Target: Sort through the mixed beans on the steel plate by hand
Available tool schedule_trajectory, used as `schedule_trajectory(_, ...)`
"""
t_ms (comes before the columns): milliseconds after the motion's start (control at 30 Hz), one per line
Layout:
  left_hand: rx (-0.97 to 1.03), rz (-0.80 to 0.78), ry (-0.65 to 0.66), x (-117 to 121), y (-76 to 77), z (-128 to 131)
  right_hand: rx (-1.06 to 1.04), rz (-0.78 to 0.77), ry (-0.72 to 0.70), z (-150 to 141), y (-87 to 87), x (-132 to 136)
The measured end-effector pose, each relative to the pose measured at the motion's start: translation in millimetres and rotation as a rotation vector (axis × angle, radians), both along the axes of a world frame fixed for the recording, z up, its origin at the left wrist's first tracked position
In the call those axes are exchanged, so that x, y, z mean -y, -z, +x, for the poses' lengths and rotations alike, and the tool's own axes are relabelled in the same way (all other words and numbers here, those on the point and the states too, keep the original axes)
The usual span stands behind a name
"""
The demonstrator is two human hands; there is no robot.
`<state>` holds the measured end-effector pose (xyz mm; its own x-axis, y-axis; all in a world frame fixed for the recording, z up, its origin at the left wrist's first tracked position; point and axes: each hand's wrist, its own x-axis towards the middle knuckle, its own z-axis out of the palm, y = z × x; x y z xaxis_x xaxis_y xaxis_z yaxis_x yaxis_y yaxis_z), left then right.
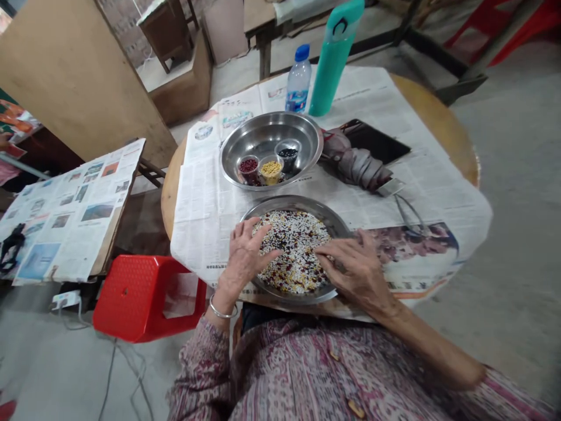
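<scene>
The left hand [245, 254] and right hand [357, 263] rest open, fingers spread, on mixed beans [294, 251] in a shallow steel plate [298, 203]; a hard sweep could spill them over its rim onto the newspaper [210, 222]. Beyond, a steel bowl [263, 137] holds 3 small cups [270, 169]

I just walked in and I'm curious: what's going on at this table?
A person has both hands on a steel plate heaped with mixed white, dark and yellow grains. The fingers of the left hand and the right hand touch the mix from either side. Beyond it, a larger steel bowl holds three small cups: red grains, yellow grains and black grains. Newspaper covers the round table.
</scene>
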<state>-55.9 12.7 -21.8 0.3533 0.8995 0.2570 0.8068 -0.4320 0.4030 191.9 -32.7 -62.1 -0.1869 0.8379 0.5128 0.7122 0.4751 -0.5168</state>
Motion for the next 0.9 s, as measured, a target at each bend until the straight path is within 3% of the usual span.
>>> schedule_trajectory(200,-0.242,-0.216,0.133,1,7.2,38,-0.28,-0.008,0.067,-2,24.0,6)
schedule_trajectory(433,-0.252,-0.269,0.419,-3,8.6,68,-0.312,0.028,0.098,-4,33.2,6)
schedule_trajectory(500,-0.234,-0.304,0.392,-3,8.5,63,-0.302,0.035,0.097,-4,33.1,6)
schedule_trajectory(700,-0.135,-0.304,0.15,7,1.2,30,-0.304,0.049,0.089,-4,33.8,5)
schedule_trajectory(900,-0.17,-0.333,0.203,33,-14.5,16,-0.304,0.04,0.091,-4,33.9,5)
